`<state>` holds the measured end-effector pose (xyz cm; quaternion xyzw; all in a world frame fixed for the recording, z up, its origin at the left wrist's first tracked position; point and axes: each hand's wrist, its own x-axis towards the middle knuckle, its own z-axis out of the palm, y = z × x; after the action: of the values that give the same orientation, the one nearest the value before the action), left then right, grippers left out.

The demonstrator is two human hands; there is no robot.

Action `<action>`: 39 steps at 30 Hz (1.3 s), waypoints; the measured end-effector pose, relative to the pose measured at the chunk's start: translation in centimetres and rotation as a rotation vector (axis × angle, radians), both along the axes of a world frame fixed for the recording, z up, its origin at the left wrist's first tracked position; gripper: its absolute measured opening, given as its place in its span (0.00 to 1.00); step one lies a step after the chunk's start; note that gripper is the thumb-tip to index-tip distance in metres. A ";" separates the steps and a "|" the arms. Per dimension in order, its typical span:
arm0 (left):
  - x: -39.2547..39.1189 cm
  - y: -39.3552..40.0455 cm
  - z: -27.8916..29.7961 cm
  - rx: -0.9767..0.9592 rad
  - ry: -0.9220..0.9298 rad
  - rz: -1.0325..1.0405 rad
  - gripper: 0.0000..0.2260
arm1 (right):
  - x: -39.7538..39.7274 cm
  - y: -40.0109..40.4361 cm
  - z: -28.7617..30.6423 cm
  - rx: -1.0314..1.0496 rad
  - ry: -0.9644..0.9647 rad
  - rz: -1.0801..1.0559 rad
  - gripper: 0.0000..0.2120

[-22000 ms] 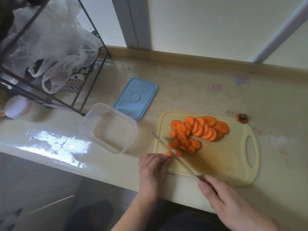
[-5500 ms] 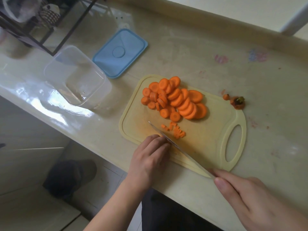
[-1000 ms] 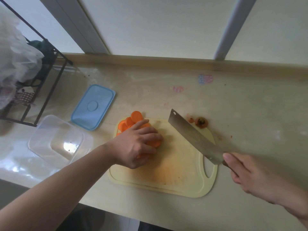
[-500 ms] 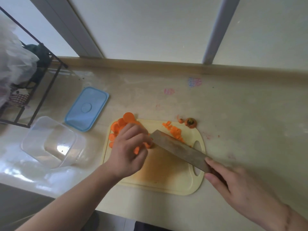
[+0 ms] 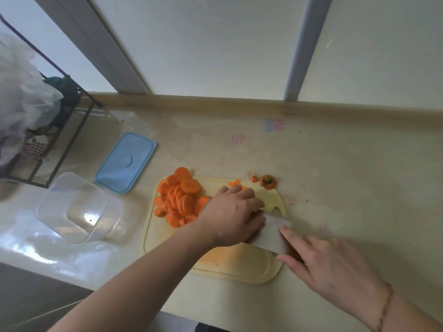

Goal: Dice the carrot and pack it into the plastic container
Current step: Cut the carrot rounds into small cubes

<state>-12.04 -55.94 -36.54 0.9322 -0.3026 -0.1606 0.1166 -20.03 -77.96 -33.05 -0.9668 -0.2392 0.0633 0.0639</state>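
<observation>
While the right hand (image 5: pixel 335 267) keeps its grip wrapped on the handle of a knife (image 5: pixel 271 232), forefinger lying along the flat blade, the left hand (image 5: pixel 233 215) lies palm down over the middle of the cutting board (image 5: pixel 239 262), fingers curled loosely and covering the blade's far part; whether that hand's grip encloses anything I cannot tell. Just left of the left hand, a heap of carrot slices (image 5: pixel 178 200) lies on the far left part of the yellow board, some rounds overlapping. A few small diced bits (image 5: pixel 236 182) show at the board's far edge, just beyond the fingertips. Off the board, on the desk (image 5: pixel 347 176) near its far right corner, lies the carrot top (image 5: pixel 267 182) with a small stub beside it. The plastic container (image 5: pixel 74 207) stands open on the desk well left of the board, holding no carrot. Its blue lid (image 5: pixel 125 162) lies flat just behind it. A black wire rack (image 5: pixel 60 140) with a plastic bag stands at the far left.
</observation>
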 end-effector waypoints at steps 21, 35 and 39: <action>-1.0 8.6 -1.1 -0.056 -0.474 0.024 0.19 | -1.8 -3.0 1.4 0.728 0.650 -0.538 0.22; -15.2 5.9 -7.2 -0.363 -0.450 0.485 0.14 | 2.4 -0.6 2.0 0.480 0.901 -0.155 0.28; -15.1 4.4 -7.5 -0.468 -0.437 0.658 0.16 | 3.0 0.1 1.8 0.459 0.913 -0.171 0.40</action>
<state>-27.09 -51.59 -44.06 0.9393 -0.0363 0.1579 0.3025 -17.04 -77.86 -31.30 -0.8179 -0.1148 0.4192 0.3770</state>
